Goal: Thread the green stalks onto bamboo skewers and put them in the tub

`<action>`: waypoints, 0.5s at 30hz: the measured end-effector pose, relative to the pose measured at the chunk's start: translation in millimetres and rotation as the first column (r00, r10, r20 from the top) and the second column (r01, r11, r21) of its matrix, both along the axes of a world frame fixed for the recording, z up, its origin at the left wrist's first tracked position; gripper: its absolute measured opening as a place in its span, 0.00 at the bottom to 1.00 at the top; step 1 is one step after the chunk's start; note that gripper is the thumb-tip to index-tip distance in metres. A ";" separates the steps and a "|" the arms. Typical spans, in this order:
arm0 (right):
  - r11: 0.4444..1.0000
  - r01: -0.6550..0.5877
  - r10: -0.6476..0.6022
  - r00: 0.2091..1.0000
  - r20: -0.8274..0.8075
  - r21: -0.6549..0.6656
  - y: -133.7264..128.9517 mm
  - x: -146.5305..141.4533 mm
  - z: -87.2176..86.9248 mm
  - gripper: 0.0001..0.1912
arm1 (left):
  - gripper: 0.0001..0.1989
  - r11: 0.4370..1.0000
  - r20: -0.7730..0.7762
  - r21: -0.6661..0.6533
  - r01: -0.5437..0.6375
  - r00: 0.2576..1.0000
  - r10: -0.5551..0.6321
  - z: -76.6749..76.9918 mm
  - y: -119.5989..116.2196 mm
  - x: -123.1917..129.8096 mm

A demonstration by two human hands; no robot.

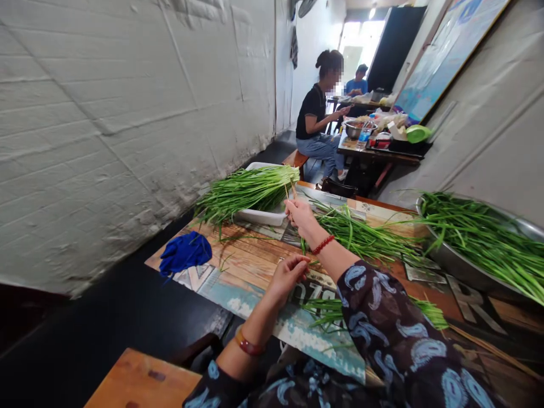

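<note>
My right hand (pixel 301 218) reaches forward over the table in a closed pinch. From its fingertips a thin tan straw strand (pixel 293 190) sticks up, close to the cut ends of a thick bundle of green chives (pixel 255 188). That bundle lies across a white plastic tray (pixel 260 217). Nearer to me, my left hand (pixel 288 276) hovers low above the table with its fingers curled together; what they hold, if anything, is hidden. Loose chives (pixel 365 231) are spread to the right of my right hand. A smaller bunch of chives (pixel 325 310) lies partly under my right forearm.
A large metal basin (pixel 444 249) heaped with chives stands at the right. A blue glove (pixel 186 253) lies at the table's (pixel 242 255) left end. More straw strands (pixel 495 350) rest at the lower right. Beyond, a person (pixel 317 116) sits at another table.
</note>
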State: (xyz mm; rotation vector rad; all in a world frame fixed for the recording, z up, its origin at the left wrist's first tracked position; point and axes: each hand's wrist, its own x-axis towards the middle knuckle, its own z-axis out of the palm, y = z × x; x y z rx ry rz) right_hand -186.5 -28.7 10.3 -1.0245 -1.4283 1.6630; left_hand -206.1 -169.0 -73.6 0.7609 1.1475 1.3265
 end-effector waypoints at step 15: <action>0.993 0.097 -0.099 0.995 -0.022 -0.060 -18.2 15.8 -21.3 0.10 | 0.21 0.999 -0.056 0.006 -0.045 0.997 0.045 6.4 2.3 1.9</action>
